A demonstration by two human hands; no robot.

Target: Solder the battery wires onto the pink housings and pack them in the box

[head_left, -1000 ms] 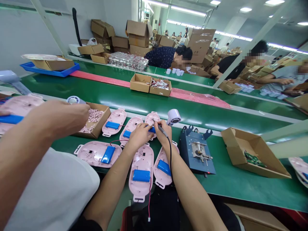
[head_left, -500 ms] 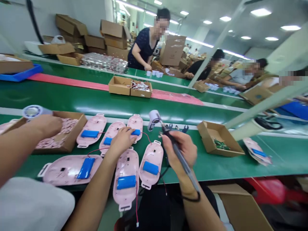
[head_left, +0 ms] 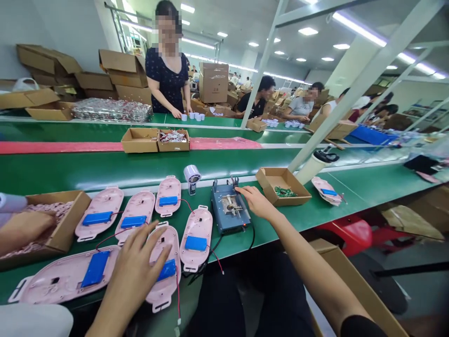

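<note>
The left hand (head_left: 135, 276) lies spread over a pink plastic housing (head_left: 168, 295), its fingers just above a blue battery pack (head_left: 167, 270). The right hand (head_left: 254, 201) stretches across the green conveyor belt (head_left: 105, 168), fingertips at the top edge of a blue clamping jig (head_left: 228, 208) — a cardboard tray (head_left: 268, 175) of green circuit boards (head_left: 285, 191) sits just beside it. Five more pink housings (head_left: 99, 224) with blue packs lie near the left hand, and a small white fan (head_left: 191, 178) stands behind them. A co-worker's hand (head_left: 24, 229) rests at far left, inside a cardboard box (head_left: 70, 210) of pink pieces.
</note>
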